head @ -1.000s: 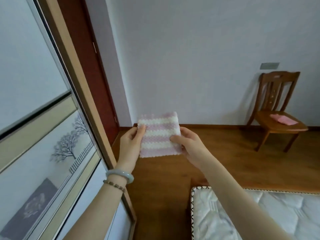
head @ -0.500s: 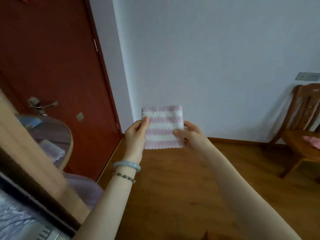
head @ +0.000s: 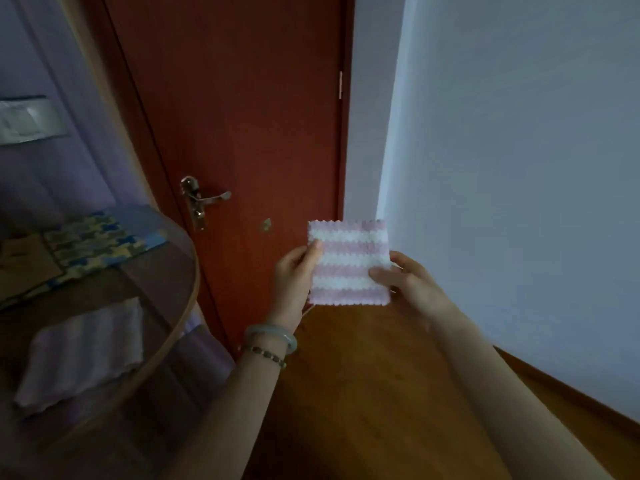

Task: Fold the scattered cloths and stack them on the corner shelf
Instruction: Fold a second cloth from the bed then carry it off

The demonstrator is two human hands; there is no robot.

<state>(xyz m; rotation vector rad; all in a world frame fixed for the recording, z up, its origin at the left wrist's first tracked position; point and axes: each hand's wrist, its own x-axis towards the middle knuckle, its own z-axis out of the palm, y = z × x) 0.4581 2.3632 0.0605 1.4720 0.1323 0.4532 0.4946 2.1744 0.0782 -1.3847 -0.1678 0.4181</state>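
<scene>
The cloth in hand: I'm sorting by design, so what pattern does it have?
The cloth has pink and white horizontal stripes, clearest in the head view.

Door [head: 242, 116]: red-brown wood, silver lever handle [head: 207, 199] | Wall [head: 519, 150]: plain white, right side | Floor [head: 363, 393]: brown wood boards | Switch plate [head: 31, 121]: grey, upper left, on lilac wall [head: 52, 181] | Light: dim, cool

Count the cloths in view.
2. A pink-and-white striped cloth held between left hand and right hand; a pale folded cloth on the lower tier of the corner shelf. The blue-yellow patterned sheet on top might be another; others may be hidden.
</scene>
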